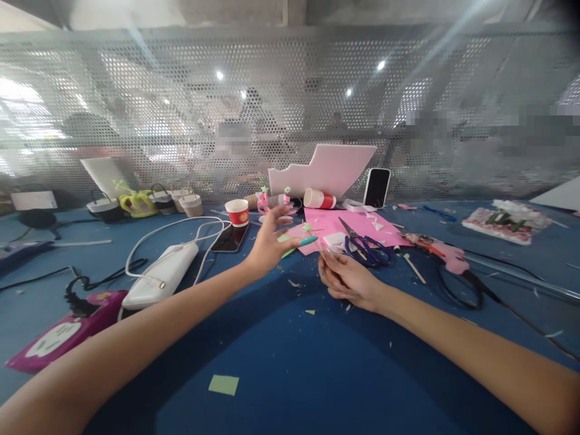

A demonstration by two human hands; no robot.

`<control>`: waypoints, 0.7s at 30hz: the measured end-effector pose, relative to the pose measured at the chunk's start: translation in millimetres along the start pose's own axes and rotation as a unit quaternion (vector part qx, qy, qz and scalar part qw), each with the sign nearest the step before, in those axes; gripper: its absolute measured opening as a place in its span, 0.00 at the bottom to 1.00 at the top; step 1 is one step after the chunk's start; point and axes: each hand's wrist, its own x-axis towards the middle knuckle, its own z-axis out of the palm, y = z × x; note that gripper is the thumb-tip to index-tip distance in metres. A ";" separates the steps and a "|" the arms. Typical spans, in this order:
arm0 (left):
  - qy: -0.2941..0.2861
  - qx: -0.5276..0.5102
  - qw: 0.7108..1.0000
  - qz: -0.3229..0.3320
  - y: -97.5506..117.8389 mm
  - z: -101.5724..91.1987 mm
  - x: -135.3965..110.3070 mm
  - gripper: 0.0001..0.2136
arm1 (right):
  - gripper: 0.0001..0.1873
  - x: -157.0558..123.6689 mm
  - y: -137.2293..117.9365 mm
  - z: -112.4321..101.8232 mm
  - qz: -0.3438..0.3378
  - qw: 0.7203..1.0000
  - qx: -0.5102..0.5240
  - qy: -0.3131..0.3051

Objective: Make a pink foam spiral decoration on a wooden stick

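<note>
My left hand [270,240] is raised over the blue table with its fingers spread. A long teal nail [309,240] shows at its thumb tip, pointing toward my right hand. My right hand [347,279] is closed in a pinch close by; whatever is between its fingertips is too small to make out. Just behind it lie navy-handled scissors [369,251], blades apart, on pink sheets [385,232]. A small green and pink piece [307,227] sits beyond my left thumb.
A red paper cup [237,212] stands near a phone [230,238]. Left are a white power bank [161,277] and a purple power strip [67,332] with cables. A pink glue gun [448,257] lies right. Stacked cups [319,198] lie at the back before a mesh screen.
</note>
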 end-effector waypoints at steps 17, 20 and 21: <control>0.042 -0.128 0.969 -0.207 3.1 -16.5 23.4 0.14 | 0.14 24.7 6.9 17.8 0.019 0.992 0.124 -0.001; 0.043 -0.102 0.975 -0.194 3.3 -32.5 35.4 0.13 | 0.14 23.2 9.5 18.8 0.007 0.992 0.118 0.035; 0.041 -0.094 0.976 -0.194 3.1 -35.4 37.1 0.13 | 0.15 22.8 10.3 19.5 -0.001 0.992 0.114 0.048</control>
